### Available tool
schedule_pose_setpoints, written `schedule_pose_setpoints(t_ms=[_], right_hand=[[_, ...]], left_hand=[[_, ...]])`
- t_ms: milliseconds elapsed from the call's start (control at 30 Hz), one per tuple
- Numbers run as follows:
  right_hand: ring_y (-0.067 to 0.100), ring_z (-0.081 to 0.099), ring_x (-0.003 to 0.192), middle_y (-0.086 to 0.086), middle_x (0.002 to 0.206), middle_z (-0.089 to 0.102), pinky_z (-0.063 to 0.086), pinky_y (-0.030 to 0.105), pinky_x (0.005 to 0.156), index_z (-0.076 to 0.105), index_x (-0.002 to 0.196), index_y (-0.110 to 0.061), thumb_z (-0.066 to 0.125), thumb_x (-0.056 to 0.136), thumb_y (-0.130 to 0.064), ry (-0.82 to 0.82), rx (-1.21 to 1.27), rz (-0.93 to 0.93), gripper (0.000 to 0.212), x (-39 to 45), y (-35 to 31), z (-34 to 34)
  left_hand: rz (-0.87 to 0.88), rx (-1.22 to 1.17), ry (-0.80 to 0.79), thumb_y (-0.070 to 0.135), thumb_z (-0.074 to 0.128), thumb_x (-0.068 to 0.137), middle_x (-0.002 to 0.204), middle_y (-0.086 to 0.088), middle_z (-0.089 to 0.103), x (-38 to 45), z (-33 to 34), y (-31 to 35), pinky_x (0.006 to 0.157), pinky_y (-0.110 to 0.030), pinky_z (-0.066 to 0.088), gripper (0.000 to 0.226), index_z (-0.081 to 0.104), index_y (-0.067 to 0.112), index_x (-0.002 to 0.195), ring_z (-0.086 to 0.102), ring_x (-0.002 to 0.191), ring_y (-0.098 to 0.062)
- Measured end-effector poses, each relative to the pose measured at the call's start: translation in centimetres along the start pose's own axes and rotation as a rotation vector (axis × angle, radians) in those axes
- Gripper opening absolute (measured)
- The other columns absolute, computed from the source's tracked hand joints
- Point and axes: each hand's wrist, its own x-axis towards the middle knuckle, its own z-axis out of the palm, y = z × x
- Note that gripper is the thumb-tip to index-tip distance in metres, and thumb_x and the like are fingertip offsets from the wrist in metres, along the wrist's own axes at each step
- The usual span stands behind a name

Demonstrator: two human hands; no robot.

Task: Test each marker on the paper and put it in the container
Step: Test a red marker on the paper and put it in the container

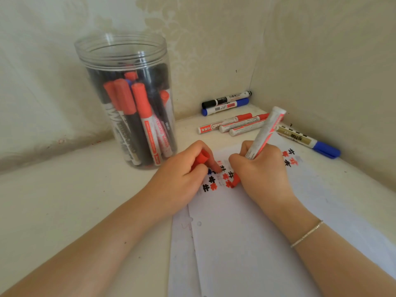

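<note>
My right hand (260,171) grips an uncapped red marker (266,131), its red tip pressed on the white paper (246,243) among red, black and blue test marks. Its red cap (200,158) is pinched in my left hand (182,179), whose fingers rest on the paper's top left part. A clear plastic jar (126,97) stands open at the back left, holding several red and black markers upright.
Loose markers lie by the back corner: a black one (227,99), a blue one (225,107), three red ones (233,124), and a blue-capped one (308,141) at the right. Walls close off the back and right side.
</note>
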Motion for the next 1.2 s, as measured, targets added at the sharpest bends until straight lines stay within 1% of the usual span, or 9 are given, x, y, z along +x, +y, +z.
schedule_pose_setpoints(t_ms=[167, 300, 433, 600, 767, 867, 1000, 1133, 1200], right_hand=[[0.012, 0.045, 0.043, 0.011, 0.063, 0.060, 0.038, 0.022, 0.044, 0.056, 0.063, -0.012, 0.075, 0.074, -0.016, -0.019, 0.527, 0.013, 0.022, 0.2, -0.2, -1.3], [0.019, 0.058, 0.053, 0.009, 0.066, 0.065, 0.050, 0.028, 0.053, 0.067, 0.067, -0.005, 0.061, 0.078, -0.021, -0.196, 0.934, 0.073, 0.020, 0.1, -0.4, -1.6], [0.021, 0.052, 0.040, 0.014, 0.060, 0.056, 0.042, 0.026, 0.040, 0.052, 0.068, -0.002, 0.049, 0.090, -0.007, -0.174, 0.868, 0.065, 0.023, 0.1, -0.3, -1.3], [0.021, 0.050, 0.039, 0.014, 0.060, 0.055, 0.040, 0.026, 0.039, 0.050, 0.060, -0.005, 0.055, 0.088, -0.004, -0.168, 0.778, 0.031, 0.028, 0.0, -0.3, -1.2], [0.019, 0.047, 0.035, 0.019, 0.055, 0.055, 0.040, 0.023, 0.039, 0.056, 0.063, -0.005, 0.069, 0.079, -0.006, -0.192, 0.578, 0.015, 0.020, -0.3, -0.3, -1.0], [0.022, 0.056, 0.045, 0.019, 0.060, 0.062, 0.049, 0.028, 0.047, 0.063, 0.069, -0.001, 0.071, 0.070, -0.016, -0.305, 0.651, 0.011, 0.017, -0.3, -0.4, -1.1], [0.031, 0.065, 0.061, 0.028, 0.081, 0.067, 0.056, 0.035, 0.056, 0.070, 0.086, 0.006, 0.056, 0.080, -0.032, -0.413, 0.864, 0.103, 0.041, -0.4, -0.6, -1.3], [0.023, 0.053, 0.042, 0.014, 0.067, 0.059, 0.045, 0.028, 0.042, 0.058, 0.080, -0.007, 0.062, 0.084, -0.013, -0.026, 0.771, 0.045, 0.008, -0.1, -0.5, -1.7], [0.022, 0.049, 0.037, 0.012, 0.060, 0.056, 0.042, 0.026, 0.040, 0.052, 0.071, -0.007, 0.065, 0.085, -0.012, 0.083, 0.699, 0.014, 0.019, 0.0, -0.5, -1.8]], left_hand=[[0.017, -0.068, 0.027, 0.007, 0.049, 0.093, 0.085, 0.015, 0.069, 0.0, -0.1, -0.3, 0.067, -0.029, 0.052, 0.024, 0.058, 0.029, 0.091, 0.060, 0.067, -0.003], [0.005, -0.106, 0.043, 0.013, 0.054, 0.094, 0.086, 0.013, 0.070, 0.3, 0.0, -0.6, 0.071, -0.026, 0.053, 0.022, 0.061, 0.033, 0.096, 0.063, 0.070, -0.001], [0.028, -0.051, 0.024, 0.012, 0.056, 0.092, 0.089, 0.015, 0.069, 0.5, 0.1, -0.8, 0.078, -0.038, 0.055, 0.025, 0.060, 0.036, 0.092, 0.064, 0.079, -0.003], [0.046, -0.008, 0.007, 0.012, 0.057, 0.092, 0.086, 0.014, 0.069, 0.4, 0.0, -0.7, 0.071, -0.028, 0.048, 0.023, 0.061, 0.035, 0.094, 0.059, 0.072, 0.001], [0.111, 0.078, -0.022, 0.026, 0.057, 0.091, 0.089, 0.011, 0.066, 0.2, 0.2, -0.8, 0.075, -0.035, 0.050, 0.016, 0.064, 0.033, 0.104, 0.061, 0.082, -0.006], [0.136, -0.003, 0.010, 0.047, 0.050, 0.089, 0.093, 0.012, 0.062, -0.1, 0.0, -0.5, 0.078, -0.027, 0.047, 0.026, 0.063, 0.035, 0.108, 0.059, 0.091, -0.005], [0.095, -0.106, 0.071, 0.046, 0.037, 0.097, 0.079, 0.002, 0.064, 0.0, -0.1, -0.4, 0.078, -0.041, 0.048, 0.033, 0.066, 0.030, 0.094, 0.061, 0.080, -0.014], [0.054, -0.074, 0.145, 0.039, 0.040, 0.098, 0.054, 0.007, 0.045, -0.2, 0.5, 0.2, 0.057, -0.029, 0.037, 0.037, 0.053, 0.024, 0.067, 0.045, 0.054, -0.008], [0.049, -0.048, 0.181, 0.037, 0.042, 0.097, 0.049, 0.009, 0.043, -0.3, 0.7, 0.3, 0.052, -0.022, 0.031, 0.040, 0.047, 0.023, 0.060, 0.041, 0.049, -0.006]])
